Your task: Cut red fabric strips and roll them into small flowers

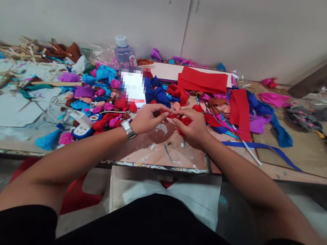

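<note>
My left hand [150, 119], with a metal watch [128, 128] at its wrist, pinches one end of a red strip of crepe paper or cloth [183, 121]. From the other side my right hand [193, 124] grips the same strip between thumb and fingers, and part of it hangs below that palm. Both hands meet just above the table's bare wood. Behind them lies a heap of crumpled red, blue, purple and pink pieces [158, 92]. Folded red strips [202, 80] rest on a pale board, and another red strip [239, 113] lies to the right.
A clear bottle [125, 55] stands behind a lit screen [133, 87]. A white power strip [84, 131] sits left, near wood sticks [26, 52]. On the right are a blue ribbon [272, 150], a dark tumbler [322, 73] and cardboard [301, 154]. The table edge [158, 166] is close to me.
</note>
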Available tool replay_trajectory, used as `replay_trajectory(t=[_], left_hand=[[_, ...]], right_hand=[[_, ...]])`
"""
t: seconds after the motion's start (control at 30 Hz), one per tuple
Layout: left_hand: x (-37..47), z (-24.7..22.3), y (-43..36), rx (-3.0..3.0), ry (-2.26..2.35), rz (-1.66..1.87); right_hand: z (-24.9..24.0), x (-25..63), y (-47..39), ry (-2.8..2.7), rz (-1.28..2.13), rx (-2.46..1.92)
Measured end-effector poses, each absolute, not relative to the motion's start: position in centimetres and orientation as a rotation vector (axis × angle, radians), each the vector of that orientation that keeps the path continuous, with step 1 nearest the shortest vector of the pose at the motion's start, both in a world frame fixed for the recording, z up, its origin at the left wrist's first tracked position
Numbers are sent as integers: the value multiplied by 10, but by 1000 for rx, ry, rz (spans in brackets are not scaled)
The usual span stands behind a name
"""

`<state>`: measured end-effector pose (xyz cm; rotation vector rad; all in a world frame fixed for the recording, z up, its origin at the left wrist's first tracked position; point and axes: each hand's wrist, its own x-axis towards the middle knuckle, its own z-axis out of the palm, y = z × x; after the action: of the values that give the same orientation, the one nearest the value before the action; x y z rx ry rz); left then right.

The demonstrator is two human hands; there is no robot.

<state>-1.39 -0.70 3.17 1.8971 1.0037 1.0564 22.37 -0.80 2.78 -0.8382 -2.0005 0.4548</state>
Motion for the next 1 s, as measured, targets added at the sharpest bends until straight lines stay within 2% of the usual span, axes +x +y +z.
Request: replay_trajectory(t=[0.4, 0.7, 1.0], left_hand=[[-13, 35, -9, 1892, 954, 839], [-10, 39, -9, 1763, 886, 822], [-9, 41, -12, 1876, 839, 760]], right_hand=[[24, 224, -5, -2126, 334, -827], [28, 229, -3, -2182, 17, -702], [31, 226, -9, -2143, 140, -741]])
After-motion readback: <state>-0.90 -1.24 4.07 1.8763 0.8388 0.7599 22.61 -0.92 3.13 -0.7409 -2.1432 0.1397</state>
